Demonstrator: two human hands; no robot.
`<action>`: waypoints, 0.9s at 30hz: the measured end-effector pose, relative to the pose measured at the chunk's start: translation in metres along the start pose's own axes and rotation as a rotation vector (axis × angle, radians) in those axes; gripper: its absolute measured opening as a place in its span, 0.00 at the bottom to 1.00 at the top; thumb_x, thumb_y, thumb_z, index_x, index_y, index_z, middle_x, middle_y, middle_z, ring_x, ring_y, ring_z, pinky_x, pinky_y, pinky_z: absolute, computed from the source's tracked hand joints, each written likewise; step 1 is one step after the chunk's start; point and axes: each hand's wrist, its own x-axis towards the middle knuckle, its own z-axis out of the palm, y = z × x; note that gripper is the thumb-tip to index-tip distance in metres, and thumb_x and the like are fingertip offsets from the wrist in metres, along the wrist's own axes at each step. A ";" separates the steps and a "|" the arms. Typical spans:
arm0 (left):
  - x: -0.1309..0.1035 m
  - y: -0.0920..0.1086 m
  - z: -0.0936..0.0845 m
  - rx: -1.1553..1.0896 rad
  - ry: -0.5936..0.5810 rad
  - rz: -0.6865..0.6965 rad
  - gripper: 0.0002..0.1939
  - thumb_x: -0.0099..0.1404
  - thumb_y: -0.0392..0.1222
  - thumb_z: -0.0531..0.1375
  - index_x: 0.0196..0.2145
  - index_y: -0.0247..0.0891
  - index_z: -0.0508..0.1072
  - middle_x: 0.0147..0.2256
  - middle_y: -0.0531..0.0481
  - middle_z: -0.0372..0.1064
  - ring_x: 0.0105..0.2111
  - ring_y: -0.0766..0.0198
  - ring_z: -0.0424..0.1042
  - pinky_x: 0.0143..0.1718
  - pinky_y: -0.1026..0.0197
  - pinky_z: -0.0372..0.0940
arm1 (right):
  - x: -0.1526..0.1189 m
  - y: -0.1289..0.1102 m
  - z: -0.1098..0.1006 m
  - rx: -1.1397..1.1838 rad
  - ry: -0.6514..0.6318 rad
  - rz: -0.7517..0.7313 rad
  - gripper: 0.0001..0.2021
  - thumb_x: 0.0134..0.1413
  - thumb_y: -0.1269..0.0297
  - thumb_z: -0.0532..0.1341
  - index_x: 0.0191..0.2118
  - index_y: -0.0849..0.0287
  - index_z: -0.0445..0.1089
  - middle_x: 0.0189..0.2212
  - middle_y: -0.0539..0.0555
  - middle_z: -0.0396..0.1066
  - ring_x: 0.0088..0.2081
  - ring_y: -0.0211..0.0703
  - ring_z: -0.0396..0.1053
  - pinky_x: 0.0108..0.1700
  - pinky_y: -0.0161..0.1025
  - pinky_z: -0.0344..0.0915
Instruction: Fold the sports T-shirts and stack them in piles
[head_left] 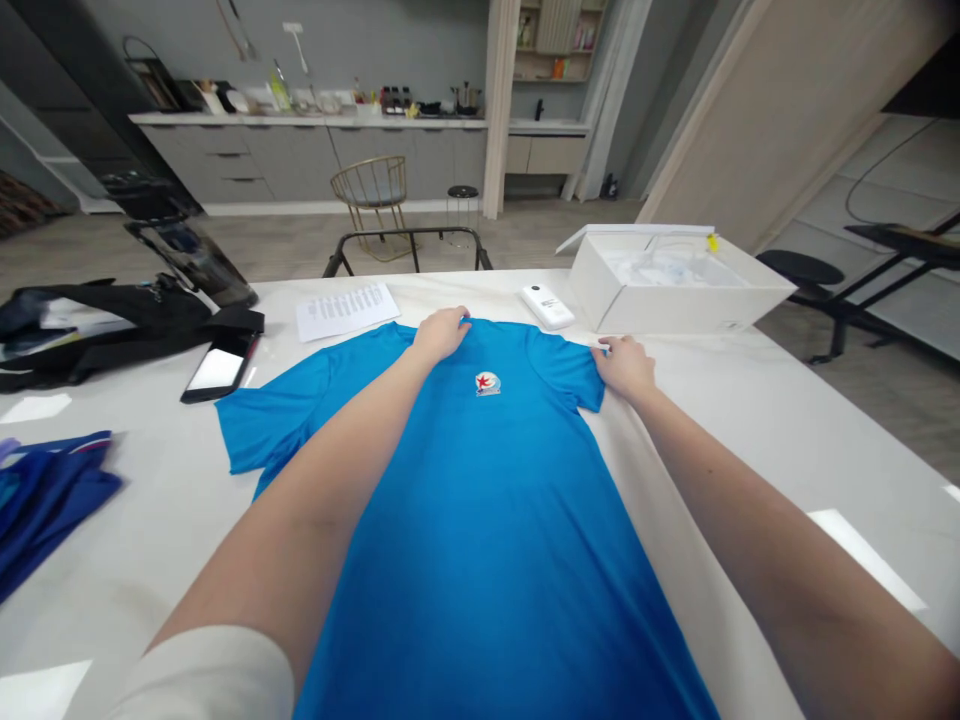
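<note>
A blue T-shirt [480, 500] lies spread over the white table, its collar at the far side and its hem toward me. A small badge [487, 384] with a red star shows on its front. My left hand [441, 336] is closed on the cloth by the collar, with the fingertips partly hidden. At the edge of the right-hand sleeve, my right hand [627, 368] pinches the fabric between thumb and fingers. The opposite sleeve [266, 425] lies spread flat, out to the left.
Beyond the shirt are a printed sheet [349, 311], a white handheld device [547, 306] and an open white box [675, 300]. To the left lie a phone [219, 370], a black bag [142, 325] and folded dark blue clothes [56, 505]. A chair frame [409, 234] stands behind the table [757, 420].
</note>
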 end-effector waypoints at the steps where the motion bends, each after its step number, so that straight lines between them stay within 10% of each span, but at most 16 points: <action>1: 0.012 0.007 0.002 0.016 -0.030 -0.005 0.20 0.73 0.47 0.54 0.60 0.45 0.71 0.54 0.42 0.75 0.52 0.49 0.74 0.51 0.52 0.68 | 0.001 0.005 0.000 0.008 -0.005 0.002 0.24 0.67 0.51 0.53 0.60 0.57 0.73 0.56 0.67 0.68 0.57 0.63 0.65 0.55 0.59 0.63; 7: 0.049 0.026 0.019 0.146 -0.197 0.017 0.22 0.73 0.45 0.53 0.62 0.46 0.71 0.57 0.38 0.72 0.54 0.45 0.74 0.52 0.50 0.68 | 0.007 0.017 0.002 0.084 -0.028 0.016 0.19 0.65 0.52 0.57 0.52 0.55 0.76 0.52 0.64 0.70 0.52 0.59 0.69 0.52 0.53 0.66; 16: 0.038 0.029 0.029 0.082 -0.073 -0.026 0.16 0.74 0.43 0.50 0.55 0.42 0.71 0.49 0.34 0.75 0.50 0.43 0.75 0.50 0.47 0.66 | 0.011 0.009 -0.012 0.228 -0.048 -0.033 0.12 0.65 0.59 0.57 0.39 0.60 0.74 0.38 0.60 0.75 0.41 0.51 0.71 0.43 0.43 0.63; 27: 0.001 0.000 0.009 -0.878 0.184 -0.211 0.10 0.69 0.38 0.55 0.47 0.38 0.71 0.36 0.48 0.77 0.38 0.61 0.75 0.40 0.60 0.68 | -0.132 -0.154 -0.093 0.550 -0.180 -0.686 0.09 0.67 0.58 0.60 0.36 0.54 0.71 0.27 0.49 0.72 0.30 0.42 0.67 0.33 0.38 0.56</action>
